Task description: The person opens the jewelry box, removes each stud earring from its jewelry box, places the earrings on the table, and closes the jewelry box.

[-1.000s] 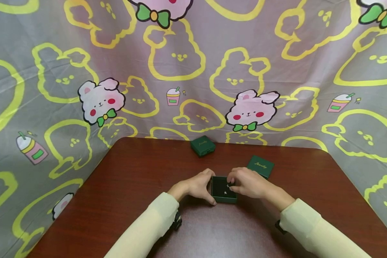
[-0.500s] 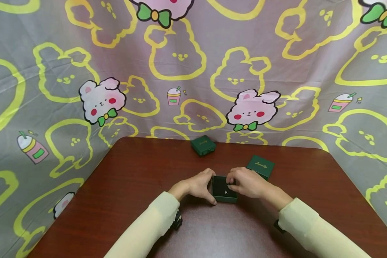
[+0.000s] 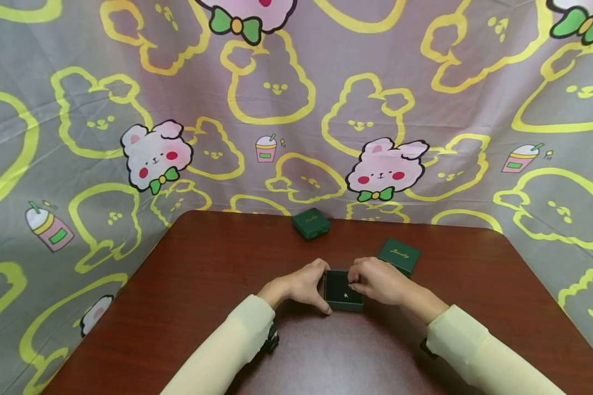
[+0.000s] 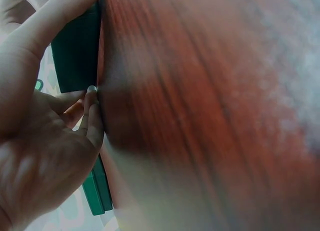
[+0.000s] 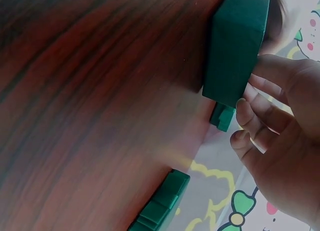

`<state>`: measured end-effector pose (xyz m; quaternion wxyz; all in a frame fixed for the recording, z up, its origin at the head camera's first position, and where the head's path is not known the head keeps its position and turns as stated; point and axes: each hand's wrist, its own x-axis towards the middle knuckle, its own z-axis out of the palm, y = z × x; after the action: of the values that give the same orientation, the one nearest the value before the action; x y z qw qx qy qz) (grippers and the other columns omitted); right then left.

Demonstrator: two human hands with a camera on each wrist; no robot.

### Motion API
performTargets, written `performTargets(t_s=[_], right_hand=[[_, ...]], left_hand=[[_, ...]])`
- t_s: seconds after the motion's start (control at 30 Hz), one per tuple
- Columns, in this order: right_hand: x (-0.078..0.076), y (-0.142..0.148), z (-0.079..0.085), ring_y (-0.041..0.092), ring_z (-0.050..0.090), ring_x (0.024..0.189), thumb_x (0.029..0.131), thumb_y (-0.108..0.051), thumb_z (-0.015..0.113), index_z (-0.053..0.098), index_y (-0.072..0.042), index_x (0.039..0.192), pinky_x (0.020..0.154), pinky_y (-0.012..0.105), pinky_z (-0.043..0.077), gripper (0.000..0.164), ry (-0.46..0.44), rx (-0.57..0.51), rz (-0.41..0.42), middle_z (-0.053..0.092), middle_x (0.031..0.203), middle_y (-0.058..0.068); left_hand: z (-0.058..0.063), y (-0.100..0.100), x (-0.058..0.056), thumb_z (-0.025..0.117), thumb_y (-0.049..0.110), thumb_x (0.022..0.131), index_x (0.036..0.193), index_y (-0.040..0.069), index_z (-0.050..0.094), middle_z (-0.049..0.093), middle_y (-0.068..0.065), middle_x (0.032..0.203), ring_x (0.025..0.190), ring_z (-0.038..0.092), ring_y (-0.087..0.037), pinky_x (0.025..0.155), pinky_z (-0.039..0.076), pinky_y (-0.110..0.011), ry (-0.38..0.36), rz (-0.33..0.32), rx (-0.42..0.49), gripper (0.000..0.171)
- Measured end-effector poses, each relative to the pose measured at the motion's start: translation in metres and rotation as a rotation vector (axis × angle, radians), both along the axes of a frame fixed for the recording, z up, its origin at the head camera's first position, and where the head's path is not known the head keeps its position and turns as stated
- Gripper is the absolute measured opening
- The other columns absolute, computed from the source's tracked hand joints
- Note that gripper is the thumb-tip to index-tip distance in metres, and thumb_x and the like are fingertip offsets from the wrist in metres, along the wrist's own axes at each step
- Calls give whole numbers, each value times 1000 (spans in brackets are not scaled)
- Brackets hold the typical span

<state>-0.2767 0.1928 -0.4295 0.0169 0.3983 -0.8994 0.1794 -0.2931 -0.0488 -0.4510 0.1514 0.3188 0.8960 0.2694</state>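
An open green jewelry box (image 3: 343,306) with a black lining sits on the table in the head view. My left hand (image 3: 305,283) grips it from the left, thumb at the near corner and fingers at the far one. A small silvery star-shaped earring (image 3: 346,295) lies on the lining. Over the box's right side, my right hand (image 3: 381,280) pinches a second small silvery earring (image 3: 349,286) between thumb and fingertips; it is mostly hidden by them. Both wrist views show only the outer walls of the green box (image 5: 235,51), not its inside.
Behind my right hand lies a green square lid (image 3: 400,254) with gold lettering. Another green box (image 3: 311,223), closed, stands at the back of the brown table (image 3: 217,258). A patterned cloth (image 3: 296,99) hangs behind and beside the table.
My right fingertips shift slightly over the second earring, which shows less than it did a second ago. The left hand and the box stay in place.
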Motion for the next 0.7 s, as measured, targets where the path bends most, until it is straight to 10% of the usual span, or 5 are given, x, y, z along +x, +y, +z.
performTargets(t_s=[0.7], right_hand=[[-1,0,0,2,55,74,91,-8,77,74,-16,89,65,25,49,9,-11,-41,27,61,84,-12]], left_hand=[[2,-2,1,97,32,68,127,4,49,48,-4,123,107,47,-13,95,40,-23,-13,2,-2,81]])
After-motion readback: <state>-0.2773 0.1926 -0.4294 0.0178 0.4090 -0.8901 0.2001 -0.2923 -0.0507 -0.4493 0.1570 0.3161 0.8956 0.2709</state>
